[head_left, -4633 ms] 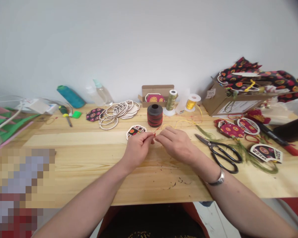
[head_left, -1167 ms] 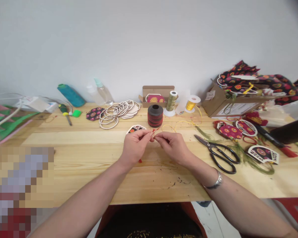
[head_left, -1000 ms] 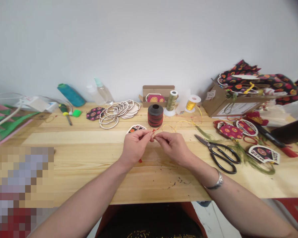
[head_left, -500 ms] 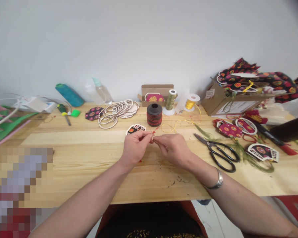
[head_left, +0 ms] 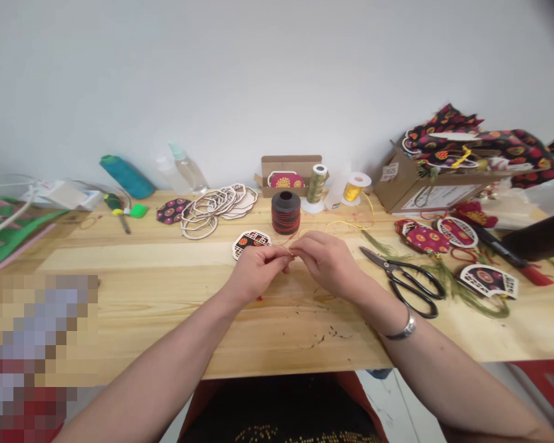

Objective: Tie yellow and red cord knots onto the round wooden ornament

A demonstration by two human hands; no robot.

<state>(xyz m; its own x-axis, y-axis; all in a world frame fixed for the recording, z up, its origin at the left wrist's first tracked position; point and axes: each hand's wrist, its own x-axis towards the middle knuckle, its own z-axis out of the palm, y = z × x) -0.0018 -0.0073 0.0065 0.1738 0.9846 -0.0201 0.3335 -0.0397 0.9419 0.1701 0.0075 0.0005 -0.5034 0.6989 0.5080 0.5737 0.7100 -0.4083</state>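
Observation:
My left hand (head_left: pixel 260 269) and my right hand (head_left: pixel 327 261) meet fingertip to fingertip above the middle of the table. Both are closed in a pinch on a thin red cord (head_left: pixel 292 255), most of it hidden by the fingers. Just behind my left hand lies a wooden-framed ornament (head_left: pixel 250 243) with dark patterned fabric, partly covered by the hand. A dark spool wound with red cord (head_left: pixel 285 215) stands upright beyond my fingers. To the right of my right hand rest black-handled scissors (head_left: pixel 404 277), their blades apart.
At the back stand a green thread spool (head_left: pixel 317 184), a yellow cord spool (head_left: pixel 356 187) and a small cardboard box (head_left: pixel 292 165). Wooden frames (head_left: pixel 219 206) lie in a pile left of centre. A fabric-filled box (head_left: pixel 418 184) and finished ornaments (head_left: pixel 488 281) are at right. A screwdriver (head_left: pixel 117 212) lies left.
My right hand has risen slightly, its fingers now arched over the left fingertips. The red cord between them shows less. Both hands still pinch it.

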